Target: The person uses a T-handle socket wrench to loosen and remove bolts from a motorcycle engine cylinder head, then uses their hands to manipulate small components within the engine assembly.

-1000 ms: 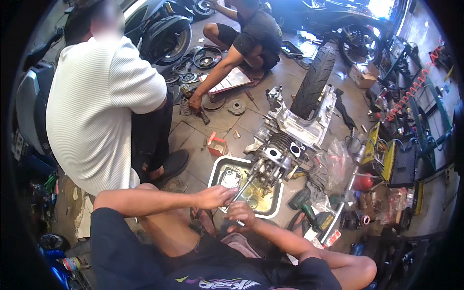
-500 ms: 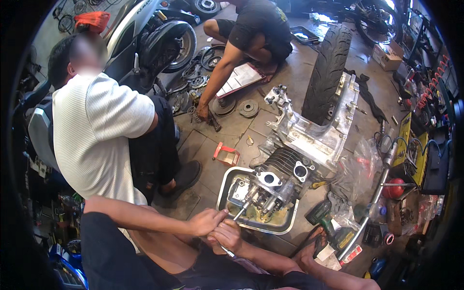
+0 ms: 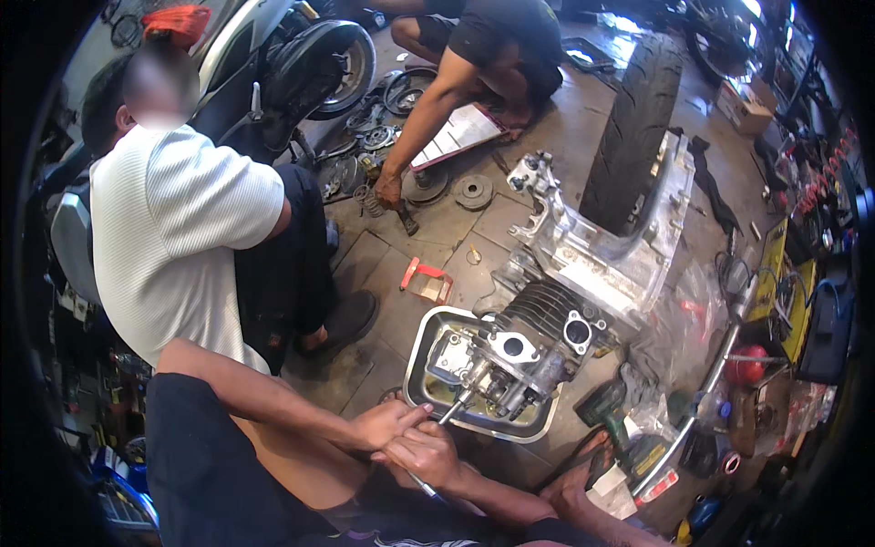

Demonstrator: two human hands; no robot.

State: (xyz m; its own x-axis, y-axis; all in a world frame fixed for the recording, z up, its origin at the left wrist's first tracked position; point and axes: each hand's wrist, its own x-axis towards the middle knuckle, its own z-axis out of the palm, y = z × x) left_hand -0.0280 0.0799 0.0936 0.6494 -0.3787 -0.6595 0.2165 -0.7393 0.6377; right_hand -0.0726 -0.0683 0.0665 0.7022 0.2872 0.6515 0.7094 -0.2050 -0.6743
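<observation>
My right hand (image 3: 427, 456) is wrapped round the handle of a steel T-handle wrench (image 3: 453, 407); one end of its crossbar sticks out below the fist. My left hand (image 3: 390, 427) is closed over the same handle, pressed against the right, with the grip partly hidden. The wrench's shaft slants up to the near end of a scooter engine (image 3: 515, 351), which has a finned cylinder and flanged ports. Under that end sits a metal drip pan (image 3: 417, 351) with dark yellowish liquid and a metal cover in it.
A tyre (image 3: 635, 137) stands behind the engine case. A person in a white shirt (image 3: 173, 228) sits at left; another crouches behind, one hand (image 3: 388, 190) at loose parts. A red-and-white box (image 3: 427, 283) lies beyond the pan. A green cordless drill (image 3: 629, 447) lies at right.
My hands and the wrench have shifted slightly down and left in the picture. The view has moved a little. The crouching person's hand stays by the floor parts.
</observation>
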